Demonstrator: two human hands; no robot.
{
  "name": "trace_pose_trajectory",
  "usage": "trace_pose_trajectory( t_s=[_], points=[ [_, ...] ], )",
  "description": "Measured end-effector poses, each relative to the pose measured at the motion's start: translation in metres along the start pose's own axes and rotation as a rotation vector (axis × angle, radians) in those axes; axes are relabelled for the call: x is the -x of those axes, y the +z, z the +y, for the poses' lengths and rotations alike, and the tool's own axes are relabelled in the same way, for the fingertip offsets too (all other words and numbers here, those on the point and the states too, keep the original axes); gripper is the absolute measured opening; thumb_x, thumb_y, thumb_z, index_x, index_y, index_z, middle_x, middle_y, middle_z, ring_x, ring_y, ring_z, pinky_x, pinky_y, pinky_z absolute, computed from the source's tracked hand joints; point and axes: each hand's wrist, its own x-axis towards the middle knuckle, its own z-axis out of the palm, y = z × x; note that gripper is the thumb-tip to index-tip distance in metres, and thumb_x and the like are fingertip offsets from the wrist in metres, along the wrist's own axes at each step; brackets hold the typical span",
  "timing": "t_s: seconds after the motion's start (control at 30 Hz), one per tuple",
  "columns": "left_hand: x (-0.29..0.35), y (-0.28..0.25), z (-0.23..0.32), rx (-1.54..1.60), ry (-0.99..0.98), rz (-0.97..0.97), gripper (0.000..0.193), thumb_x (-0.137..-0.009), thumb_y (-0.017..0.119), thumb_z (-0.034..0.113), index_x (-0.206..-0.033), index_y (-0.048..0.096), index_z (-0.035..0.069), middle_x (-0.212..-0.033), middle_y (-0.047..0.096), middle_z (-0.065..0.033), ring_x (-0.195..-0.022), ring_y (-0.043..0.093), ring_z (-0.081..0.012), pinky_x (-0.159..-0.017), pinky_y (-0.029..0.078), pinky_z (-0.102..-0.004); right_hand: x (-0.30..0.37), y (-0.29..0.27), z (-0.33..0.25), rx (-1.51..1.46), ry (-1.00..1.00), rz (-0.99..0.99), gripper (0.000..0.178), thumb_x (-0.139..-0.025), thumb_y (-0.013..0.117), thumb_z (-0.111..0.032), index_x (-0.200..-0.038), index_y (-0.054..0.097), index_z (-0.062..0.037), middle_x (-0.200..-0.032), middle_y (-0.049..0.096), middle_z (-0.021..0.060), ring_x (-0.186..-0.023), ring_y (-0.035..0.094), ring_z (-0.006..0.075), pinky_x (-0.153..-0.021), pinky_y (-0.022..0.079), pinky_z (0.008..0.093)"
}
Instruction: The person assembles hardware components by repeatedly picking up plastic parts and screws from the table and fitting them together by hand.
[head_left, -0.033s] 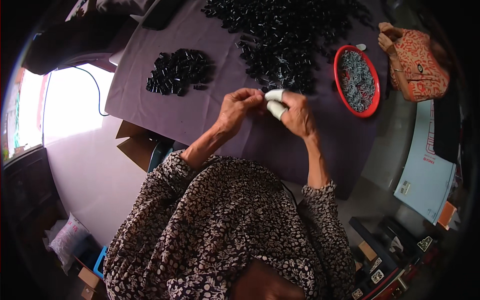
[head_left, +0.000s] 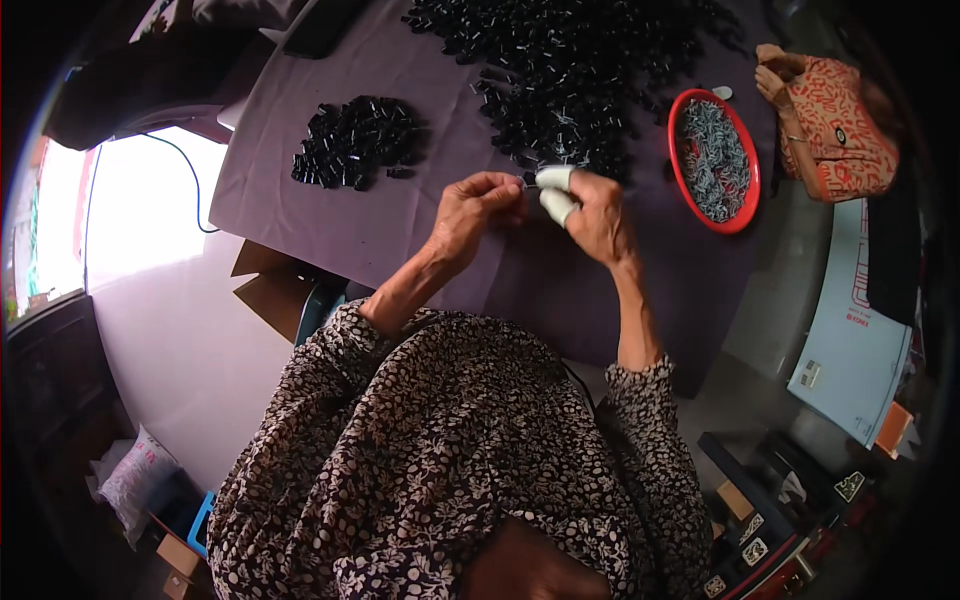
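Pinching a thin pale piece (head_left: pixel 531 187) at 1 o'clock, above the purple-clothed desk (head_left: pixel 620 320), between the closed fingertips of the left hand (head_left: pixel 466 218). Meeting that piece from its 3 o'clock side with the right hand (head_left: pixel 602 220), wearing white covers (head_left: pixel 556 179) on 2 digits; cannot tell whether clamped on it or only beside it.

Find a small heap of black parts (head_left: pixel 355 142) on the desk at 11 o'clock, and a far larger black heap (head_left: pixel 575 65) from 12 to 1 o'clock. At 2 o'clock, see a red bowl (head_left: pixel 674 150) of slim grey pieces (head_left: pixel 715 160), then a person (head_left: pixel 840 130) in orange patterned clothing. Note red lettering on a pale panel (head_left: pixel 845 340) at 3 o'clock, with a small sticker (head_left: pixel 810 374) toward its 7 o'clock corner, and faint reddish print on a white bag (head_left: pixel 143 478) at 8 o'clock.
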Motion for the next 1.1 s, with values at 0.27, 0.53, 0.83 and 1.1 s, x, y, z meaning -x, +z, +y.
trace_pose_trajectory(
  t_s=[0.27,0.53,0.83,1.1],
  points=[
    [-0.008,-0.014,0.009,0.196,0.020,-0.039,0.024,-0.088,0.054,0.012,-0.108,0.054,0.000,-0.091,0.060,-0.0074,-0.081,0.058,-0.0149,-0.074,0.048,-0.0278,-0.035,0.019,0.041,0.492,-0.031,-0.108,0.008,-0.070,0.054,0.001,-0.077,0.057,-0.0021,-0.072,0.058,0.0128,-0.067,0.057,0.0334,-0.057,0.046,0.0397],
    [-0.009,-0.013,0.027,0.131,0.267,-0.066,0.018,-0.081,0.060,0.004,-0.097,0.057,-0.002,-0.081,0.061,-0.0067,-0.071,0.055,-0.0120,-0.070,0.046,-0.0249,-0.040,0.010,0.037,0.314,-0.023,-0.095,0.010,-0.067,0.056,0.001,-0.077,0.055,-0.0019,-0.070,0.057,0.0136,-0.062,0.056,0.0315,-0.056,0.045,0.0359],
    [-0.007,0.008,0.047,0.049,0.347,-0.102,0.012,-0.082,0.058,0.003,-0.094,0.058,0.000,-0.085,0.062,-0.0071,-0.076,0.057,-0.0129,-0.073,0.047,-0.0263,-0.040,-0.012,0.006,-0.554,0.230,-0.010,0.008,-0.078,0.058,0.000,-0.085,0.060,-0.0014,-0.075,0.061,0.0022,-0.065,0.058,0.0091,-0.062,0.045,0.0215],
    [-0.003,0.027,0.056,-0.081,0.382,-0.110,0.021,-0.082,0.060,0.005,-0.102,0.060,0.000,-0.086,0.064,-0.0053,-0.077,0.057,-0.0098,-0.075,0.047,-0.0247,-0.046,-0.021,-0.021,-0.682,0.195,0.043,0.018,-0.076,0.059,0.003,-0.094,0.060,0.0001,-0.081,0.063,0.0040,-0.068,0.059,0.0098,-0.066,0.047,0.0214]
  ],
)
